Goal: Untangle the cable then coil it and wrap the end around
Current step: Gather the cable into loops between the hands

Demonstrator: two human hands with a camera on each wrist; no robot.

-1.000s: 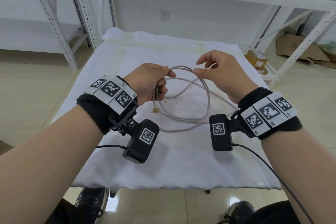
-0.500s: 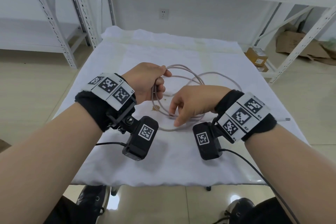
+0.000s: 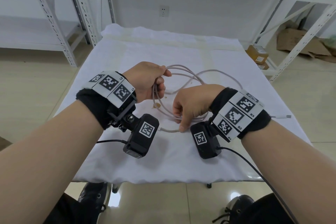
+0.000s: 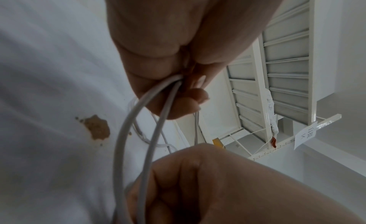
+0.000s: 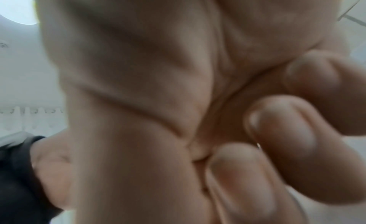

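A pale grey cable lies in loose loops on the white cloth-covered table. My left hand holds the top of the loops in a fist, and two strands hang out of it in the left wrist view. My right hand is palm down on the lower part of the loops, its curled fingers closing on the strands and one fingertip on the lowest strand. The right wrist view shows only the blurred curled fingers. One plug end lies on the cloth, right of my right wrist.
A brown stain marks the cloth inside the loops. White metal shelving stands at the left and right of the table. Cardboard boxes sit on the floor at the right. My shoes show below the table's near edge.
My right hand has come down from the top of the loop, beside the left hand, to the lower strands on the table. The left hand has kept its hold.
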